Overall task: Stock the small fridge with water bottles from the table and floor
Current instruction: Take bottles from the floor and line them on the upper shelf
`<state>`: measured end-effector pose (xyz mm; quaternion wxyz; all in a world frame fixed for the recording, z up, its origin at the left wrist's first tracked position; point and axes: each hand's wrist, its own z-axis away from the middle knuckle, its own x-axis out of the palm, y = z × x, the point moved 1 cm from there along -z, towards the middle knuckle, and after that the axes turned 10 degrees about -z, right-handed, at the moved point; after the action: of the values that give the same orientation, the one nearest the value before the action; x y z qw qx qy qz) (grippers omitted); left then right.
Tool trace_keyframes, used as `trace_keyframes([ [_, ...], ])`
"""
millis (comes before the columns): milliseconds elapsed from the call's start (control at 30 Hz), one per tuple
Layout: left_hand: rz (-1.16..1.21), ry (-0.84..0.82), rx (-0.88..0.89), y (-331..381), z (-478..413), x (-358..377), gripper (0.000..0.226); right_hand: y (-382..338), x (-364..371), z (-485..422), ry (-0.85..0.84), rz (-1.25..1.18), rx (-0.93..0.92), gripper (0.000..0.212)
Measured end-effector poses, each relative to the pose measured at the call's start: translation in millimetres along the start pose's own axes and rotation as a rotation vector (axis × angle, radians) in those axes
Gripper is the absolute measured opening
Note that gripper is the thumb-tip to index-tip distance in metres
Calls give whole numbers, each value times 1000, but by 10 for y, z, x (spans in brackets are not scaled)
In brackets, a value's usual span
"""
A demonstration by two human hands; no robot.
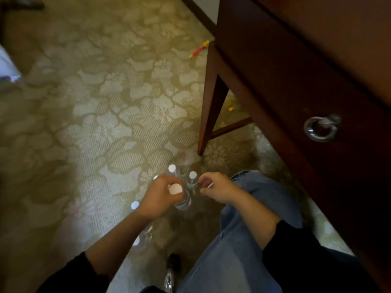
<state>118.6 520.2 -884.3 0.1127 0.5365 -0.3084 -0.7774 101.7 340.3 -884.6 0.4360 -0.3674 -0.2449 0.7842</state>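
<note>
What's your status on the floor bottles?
Left hand grips a capped bottle. Right hand curled by the next bottle, grip unclear. Table leg close by, not blocking.

No lettering is readable anywhere. The water bottles [184,200] show no legible label, and the red-and-yellow item [198,49] on the carpet [105,123] is too blurred to read.
</note>
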Motion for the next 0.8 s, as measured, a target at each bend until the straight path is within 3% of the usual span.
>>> trace_keyframes([
  [67, -17, 17, 75, 227, 93, -224, 12, -114, -51, 212, -12, 16, -54, 35],
  [267, -31, 2, 266, 921, 339, -890, 12, -418, -246, 889, -4, 48, -198, 78],
  [433, 16, -69, 480, 1558, 564, -1442, 14, -699, -431, 1444, 122, -27, -409, 89],
  [633, -32, -59, 632, 2191, 771, -1886, 17, -1011, -653, 1999, 309, -26, -620, 79],
  [800, -176, 33, 771, 2646, 978, -2183, 19, -1180, -837, 2363, 456, -34, -686, 70],
])
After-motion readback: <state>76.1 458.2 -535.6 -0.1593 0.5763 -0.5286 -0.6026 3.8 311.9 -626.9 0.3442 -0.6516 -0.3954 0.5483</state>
